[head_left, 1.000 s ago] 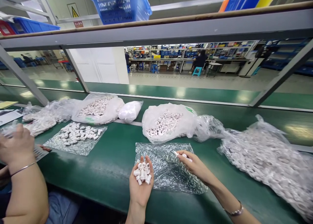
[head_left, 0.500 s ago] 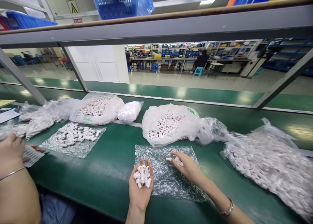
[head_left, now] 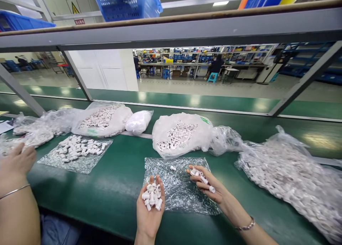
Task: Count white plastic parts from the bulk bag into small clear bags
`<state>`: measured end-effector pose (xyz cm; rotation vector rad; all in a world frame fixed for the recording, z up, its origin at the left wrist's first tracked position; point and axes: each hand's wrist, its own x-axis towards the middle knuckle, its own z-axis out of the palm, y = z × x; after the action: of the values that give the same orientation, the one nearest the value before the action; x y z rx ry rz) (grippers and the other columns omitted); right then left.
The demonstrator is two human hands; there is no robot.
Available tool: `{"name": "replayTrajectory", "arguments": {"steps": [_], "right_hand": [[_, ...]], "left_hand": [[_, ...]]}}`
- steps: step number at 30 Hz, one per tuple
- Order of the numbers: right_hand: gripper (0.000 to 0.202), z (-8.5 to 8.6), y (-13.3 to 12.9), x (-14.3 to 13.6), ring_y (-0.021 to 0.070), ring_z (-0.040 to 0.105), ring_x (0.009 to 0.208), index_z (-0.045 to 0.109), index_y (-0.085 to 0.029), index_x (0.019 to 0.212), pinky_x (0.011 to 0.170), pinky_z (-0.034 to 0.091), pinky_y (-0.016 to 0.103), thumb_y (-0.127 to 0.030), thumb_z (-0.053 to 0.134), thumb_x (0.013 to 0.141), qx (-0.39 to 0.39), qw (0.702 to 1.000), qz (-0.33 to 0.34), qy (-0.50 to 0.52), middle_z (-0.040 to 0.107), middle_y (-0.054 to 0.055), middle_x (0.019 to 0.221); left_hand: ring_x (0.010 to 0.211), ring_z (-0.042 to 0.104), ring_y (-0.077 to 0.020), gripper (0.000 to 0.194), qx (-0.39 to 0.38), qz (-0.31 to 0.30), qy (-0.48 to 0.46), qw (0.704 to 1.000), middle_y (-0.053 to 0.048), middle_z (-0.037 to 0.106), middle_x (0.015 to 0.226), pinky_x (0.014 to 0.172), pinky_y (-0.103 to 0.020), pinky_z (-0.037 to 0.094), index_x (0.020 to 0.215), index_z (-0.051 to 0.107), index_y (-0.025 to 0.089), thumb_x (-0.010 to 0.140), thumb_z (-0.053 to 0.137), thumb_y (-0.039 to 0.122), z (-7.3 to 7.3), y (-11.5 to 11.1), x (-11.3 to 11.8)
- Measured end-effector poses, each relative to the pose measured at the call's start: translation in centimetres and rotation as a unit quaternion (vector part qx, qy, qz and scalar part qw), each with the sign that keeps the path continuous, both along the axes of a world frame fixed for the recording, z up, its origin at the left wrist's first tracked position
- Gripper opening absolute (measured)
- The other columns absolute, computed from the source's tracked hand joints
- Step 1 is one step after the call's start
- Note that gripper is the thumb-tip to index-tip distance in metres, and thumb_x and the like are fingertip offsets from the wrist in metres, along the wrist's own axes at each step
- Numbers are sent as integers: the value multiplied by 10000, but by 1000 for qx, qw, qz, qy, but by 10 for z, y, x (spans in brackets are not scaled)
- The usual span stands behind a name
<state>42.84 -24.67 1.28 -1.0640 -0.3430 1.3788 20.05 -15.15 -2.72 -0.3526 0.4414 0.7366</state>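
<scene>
My left hand [head_left: 151,206] is palm up, fingers curled around a heap of small white plastic fittings [head_left: 152,196]. To its right, my right hand [head_left: 207,184] is turned with its palm inward and holds several white fittings along its fingers, over the right part of a clear plastic bag [head_left: 179,195]. One loose white fitting [head_left: 173,168] lies on that bag between the hands, near its back edge. Behind it stands an open bag of fittings [head_left: 181,134].
A large bag of fittings [head_left: 288,173] lies at the right. Left are another open bag [head_left: 103,120], a small white bag [head_left: 139,122] and fittings on a clear bag [head_left: 77,149]. A co-worker's hand [head_left: 20,159] is at far left. A shelf beam [head_left: 171,31] crosses above.
One fitting now lies on the clear bag. My right hand has turned to show its palm with several fittings. The co-worker's sheet is no longer in view. The whole view has shifted slightly.
</scene>
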Motion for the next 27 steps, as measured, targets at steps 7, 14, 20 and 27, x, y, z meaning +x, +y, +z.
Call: {"name": "replayTrajectory", "arguments": {"steps": [7, 14, 20, 27], "right_hand": [[203, -3, 10, 3, 32, 174, 410, 607, -185, 876, 284, 148, 147, -368, 694, 853, -65, 998, 12, -17, 500, -18, 678], [423, -15, 20, 9, 63, 245, 445, 649, -158, 885, 377, 147, 188, -579, 632, 853, -93, 960, 17, -264, 454, -39, 577], [475, -25, 25, 9, 113, 344, 481, 615, -176, 906, 447, 236, 228, -636, 498, 893, -88, 898, 48, -428, 437, -50, 553], [402, -37, 33, 15, 218, 562, 694, 592, -199, 817, 642, 382, 302, -549, 435, 938, -58, 798, 34, -599, 629, 28, 725]], "left_hand": [[1216, 592, -228, 433, 9, 2, -16, 1000, -145, 676, 1219, 1027, -366, 500, 1097, 736, 120, 1011, 334, 258, -5, 0, -6], [1178, 619, -222, 462, 19, -1, -5, 1000, -140, 692, 1191, 1021, -360, 507, 1076, 745, 122, 1015, 315, 280, -7, -4, -6], [1194, 609, -223, 469, 20, -2, -2, 1000, -147, 684, 1204, 1025, -357, 502, 1073, 746, 119, 1018, 311, 287, -8, -7, -5], [1204, 601, -230, 457, 36, -5, -29, 999, -144, 681, 1212, 1047, -368, 483, 1101, 737, 126, 1014, 319, 290, -18, -6, -5]]}}
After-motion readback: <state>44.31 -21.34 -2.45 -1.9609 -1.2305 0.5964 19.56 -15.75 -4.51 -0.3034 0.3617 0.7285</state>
